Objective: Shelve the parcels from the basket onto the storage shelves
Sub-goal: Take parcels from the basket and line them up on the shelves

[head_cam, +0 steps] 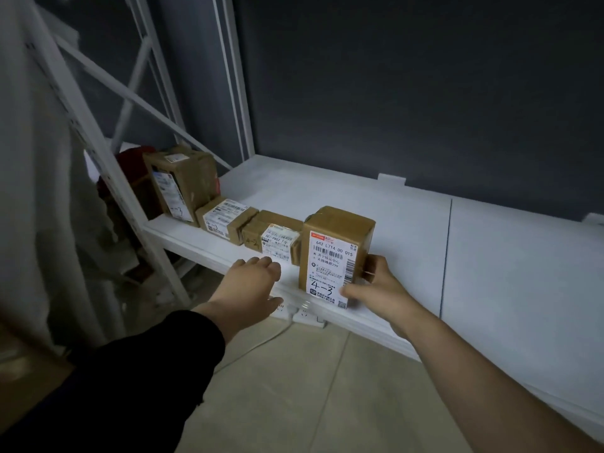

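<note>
Right hand [376, 289] grips the tall parcel [336, 253] marked 4-3 — thumb on the label, fingers round its side. It stands upright at the shelf [425, 256] front edge. Left hand [251, 279] hovers just beside it, fingers loose, holding nothing.

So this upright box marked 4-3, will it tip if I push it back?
Probably stiff: the 4-3 parcel is taped cardboard with square edges. Standing on end near the shelf front, it could tip under a high push. The right hand holding its side likely steadies it.
</note>
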